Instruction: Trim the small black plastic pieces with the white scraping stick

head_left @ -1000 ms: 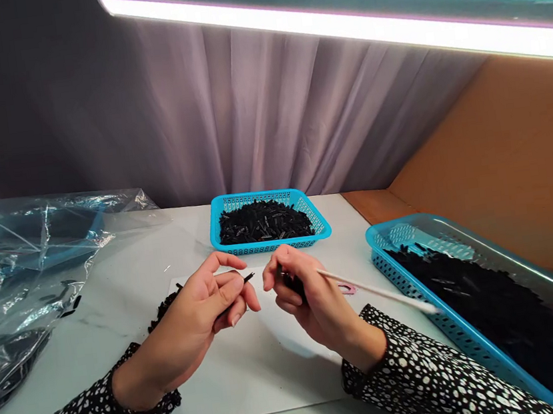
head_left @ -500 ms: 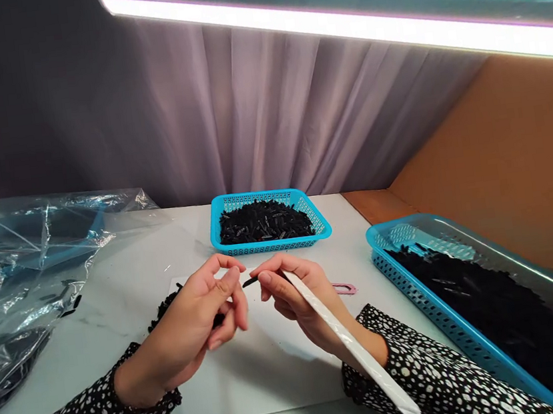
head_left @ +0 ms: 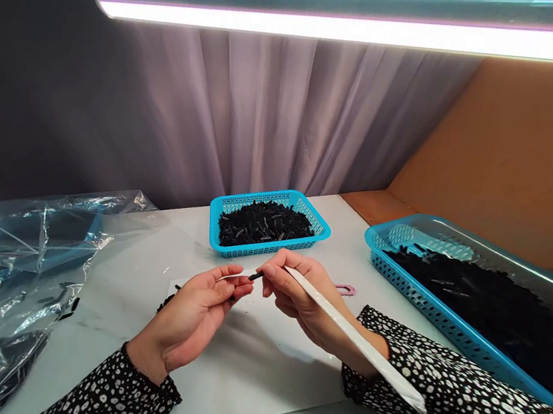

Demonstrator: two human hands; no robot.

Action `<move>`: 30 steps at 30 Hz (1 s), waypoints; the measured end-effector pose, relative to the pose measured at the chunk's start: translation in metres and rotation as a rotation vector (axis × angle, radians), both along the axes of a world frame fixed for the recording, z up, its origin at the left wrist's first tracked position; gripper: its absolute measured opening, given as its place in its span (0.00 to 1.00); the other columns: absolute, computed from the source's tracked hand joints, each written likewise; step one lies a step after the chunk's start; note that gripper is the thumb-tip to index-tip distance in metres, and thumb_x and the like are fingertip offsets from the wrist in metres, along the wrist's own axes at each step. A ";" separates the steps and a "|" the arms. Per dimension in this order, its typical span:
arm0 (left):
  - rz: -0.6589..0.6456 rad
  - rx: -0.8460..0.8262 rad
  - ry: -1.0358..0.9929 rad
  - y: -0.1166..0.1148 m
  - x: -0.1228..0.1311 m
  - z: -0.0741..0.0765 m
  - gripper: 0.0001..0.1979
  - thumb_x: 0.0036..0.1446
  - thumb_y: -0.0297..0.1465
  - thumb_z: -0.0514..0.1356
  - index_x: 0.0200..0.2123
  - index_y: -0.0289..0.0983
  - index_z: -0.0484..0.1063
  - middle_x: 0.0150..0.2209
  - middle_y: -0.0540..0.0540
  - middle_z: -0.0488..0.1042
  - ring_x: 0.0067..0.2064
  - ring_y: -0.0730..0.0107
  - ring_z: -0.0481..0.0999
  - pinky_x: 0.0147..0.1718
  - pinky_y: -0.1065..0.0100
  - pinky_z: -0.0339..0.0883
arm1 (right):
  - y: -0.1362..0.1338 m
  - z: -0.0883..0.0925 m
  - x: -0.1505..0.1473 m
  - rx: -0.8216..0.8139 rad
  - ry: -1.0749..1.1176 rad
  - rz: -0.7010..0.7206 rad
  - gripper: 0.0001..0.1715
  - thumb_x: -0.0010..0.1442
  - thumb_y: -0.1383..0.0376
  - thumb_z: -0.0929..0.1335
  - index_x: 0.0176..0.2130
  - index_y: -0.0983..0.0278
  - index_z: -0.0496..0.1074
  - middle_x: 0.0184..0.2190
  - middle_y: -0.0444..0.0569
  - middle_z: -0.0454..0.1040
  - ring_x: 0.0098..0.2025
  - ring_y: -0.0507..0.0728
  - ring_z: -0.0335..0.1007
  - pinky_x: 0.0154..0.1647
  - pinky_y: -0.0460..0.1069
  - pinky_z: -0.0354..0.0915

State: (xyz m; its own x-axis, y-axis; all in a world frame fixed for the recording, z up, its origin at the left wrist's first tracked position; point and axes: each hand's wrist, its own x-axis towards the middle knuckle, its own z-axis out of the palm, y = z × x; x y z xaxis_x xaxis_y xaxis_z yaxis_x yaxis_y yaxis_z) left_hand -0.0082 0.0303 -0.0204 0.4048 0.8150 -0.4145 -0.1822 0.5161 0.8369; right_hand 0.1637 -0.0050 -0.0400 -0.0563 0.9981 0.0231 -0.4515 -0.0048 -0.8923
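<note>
My right hand (head_left: 299, 285) grips a long, thin, white-wrapped tool (head_left: 353, 342) like a pen; its exact kind does not show. A small, slim black piece (head_left: 255, 277) spans the gap between the right fingertips and the left ones. My left hand (head_left: 203, 307) has its thumb pressed against its extended fingers, whose tips meet the black piece. Another dark bit shows below the left fingertips, too small to make out. Partly behind the left hand lies a heap of black pieces (head_left: 167, 302) on a white sheet (head_left: 258, 384).
A blue basket (head_left: 215, 231) full of black pieces stands at the back. At right, a larger blue basket (head_left: 419, 303) holds more under a clear cover. A clear plastic bag (head_left: 35, 257) lies left. A pink item (head_left: 346, 290) sits behind the right hand. A tube light (head_left: 334, 22) hangs above.
My left hand has straightened its curled fingers and brought their tips to the black piece at the right fingertips. My right hand has stayed nearly in place, still holding the white tool.
</note>
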 end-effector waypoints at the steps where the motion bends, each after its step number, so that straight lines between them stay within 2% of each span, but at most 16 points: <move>1: -0.019 0.020 -0.012 -0.001 0.000 0.000 0.08 0.63 0.22 0.59 0.44 0.31 0.75 0.39 0.41 0.80 0.44 0.69 0.77 0.50 0.68 0.68 | 0.000 0.000 0.000 0.001 0.007 0.000 0.23 0.53 0.52 0.77 0.26 0.65 0.69 0.18 0.37 0.66 0.16 0.42 0.40 0.16 0.43 0.38; 2: -0.038 0.046 -0.015 -0.002 0.000 0.001 0.07 0.64 0.24 0.59 0.44 0.31 0.76 0.37 0.42 0.80 0.41 0.71 0.77 0.47 0.70 0.69 | 0.000 0.000 0.000 0.000 0.017 0.003 0.23 0.53 0.52 0.77 0.26 0.65 0.68 0.18 0.36 0.66 0.16 0.42 0.40 0.16 0.43 0.38; 4: -0.072 0.107 0.006 -0.005 0.000 0.003 0.06 0.64 0.27 0.61 0.43 0.32 0.76 0.33 0.46 0.79 0.31 0.77 0.72 0.33 0.75 0.68 | 0.000 0.000 0.000 -0.014 0.043 0.011 0.23 0.55 0.52 0.76 0.26 0.64 0.67 0.18 0.37 0.68 0.16 0.42 0.39 0.16 0.43 0.38; 6: -0.094 0.161 0.040 -0.007 0.000 0.007 0.07 0.63 0.31 0.64 0.42 0.33 0.75 0.31 0.49 0.79 0.24 0.82 0.66 0.22 0.78 0.57 | 0.001 0.000 0.001 -0.035 0.086 0.024 0.21 0.56 0.54 0.75 0.26 0.64 0.66 0.20 0.39 0.71 0.16 0.42 0.39 0.16 0.42 0.38; 8: -0.101 0.205 0.061 -0.009 0.001 0.009 0.10 0.61 0.34 0.66 0.40 0.34 0.73 0.32 0.48 0.80 0.23 0.83 0.64 0.18 0.77 0.49 | 0.002 -0.002 0.003 -0.050 0.146 0.045 0.18 0.57 0.55 0.73 0.27 0.63 0.65 0.22 0.41 0.73 0.16 0.43 0.40 0.16 0.42 0.38; 12: -0.118 0.253 0.096 -0.012 0.002 0.012 0.17 0.58 0.41 0.68 0.41 0.35 0.70 0.31 0.47 0.80 0.22 0.82 0.64 0.19 0.76 0.49 | 0.003 -0.005 0.004 -0.039 0.137 0.087 0.14 0.60 0.56 0.70 0.30 0.63 0.71 0.22 0.40 0.71 0.16 0.44 0.39 0.16 0.43 0.37; 14: -0.140 0.261 0.120 -0.013 0.003 0.013 0.20 0.57 0.42 0.68 0.43 0.36 0.68 0.29 0.48 0.80 0.22 0.81 0.65 0.20 0.76 0.51 | 0.001 -0.006 0.003 0.040 0.036 0.109 0.13 0.61 0.56 0.71 0.37 0.63 0.75 0.20 0.37 0.66 0.17 0.44 0.39 0.17 0.44 0.39; 16: -0.177 0.260 0.131 -0.015 0.003 0.013 0.21 0.57 0.42 0.69 0.44 0.38 0.66 0.28 0.49 0.80 0.22 0.80 0.65 0.22 0.76 0.53 | -0.001 -0.007 0.002 0.159 -0.088 0.126 0.13 0.61 0.57 0.73 0.41 0.63 0.78 0.19 0.37 0.64 0.18 0.46 0.44 0.18 0.44 0.43; 18: -0.213 0.251 0.123 -0.016 0.002 0.013 0.21 0.57 0.41 0.69 0.45 0.39 0.65 0.27 0.50 0.80 0.22 0.80 0.66 0.23 0.76 0.54 | -0.002 -0.009 0.002 0.252 -0.194 0.109 0.11 0.60 0.59 0.73 0.40 0.62 0.79 0.19 0.39 0.67 0.20 0.48 0.52 0.21 0.46 0.49; 21: -0.234 0.241 0.104 -0.017 0.000 0.015 0.20 0.59 0.41 0.68 0.46 0.40 0.64 0.26 0.52 0.79 0.22 0.82 0.64 0.23 0.76 0.53 | -0.002 -0.010 0.002 0.267 -0.270 0.063 0.10 0.60 0.58 0.73 0.38 0.62 0.79 0.21 0.41 0.69 0.24 0.51 0.59 0.25 0.47 0.55; 26: -0.264 0.247 0.104 -0.016 -0.002 0.019 0.19 0.60 0.41 0.67 0.46 0.40 0.63 0.25 0.53 0.77 0.22 0.81 0.63 0.23 0.76 0.52 | -0.001 -0.008 0.003 0.254 -0.267 0.093 0.12 0.59 0.55 0.74 0.38 0.61 0.79 0.22 0.41 0.70 0.27 0.53 0.63 0.28 0.49 0.61; 30: -0.274 0.255 0.121 -0.016 -0.002 0.021 0.18 0.60 0.40 0.66 0.46 0.40 0.63 0.24 0.54 0.76 0.21 0.81 0.61 0.22 0.74 0.50 | -0.002 -0.007 0.003 0.311 -0.300 0.046 0.07 0.60 0.59 0.73 0.38 0.60 0.80 0.25 0.43 0.74 0.27 0.52 0.66 0.30 0.50 0.64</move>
State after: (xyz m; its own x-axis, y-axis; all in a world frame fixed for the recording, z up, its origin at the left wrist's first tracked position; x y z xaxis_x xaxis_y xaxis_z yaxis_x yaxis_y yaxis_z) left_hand -0.0105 0.0139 0.0002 0.5828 0.7663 -0.2703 0.0411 0.3043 0.9517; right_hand 0.1664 -0.0067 -0.0472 -0.1511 0.9424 0.2983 -0.1774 0.2711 -0.9461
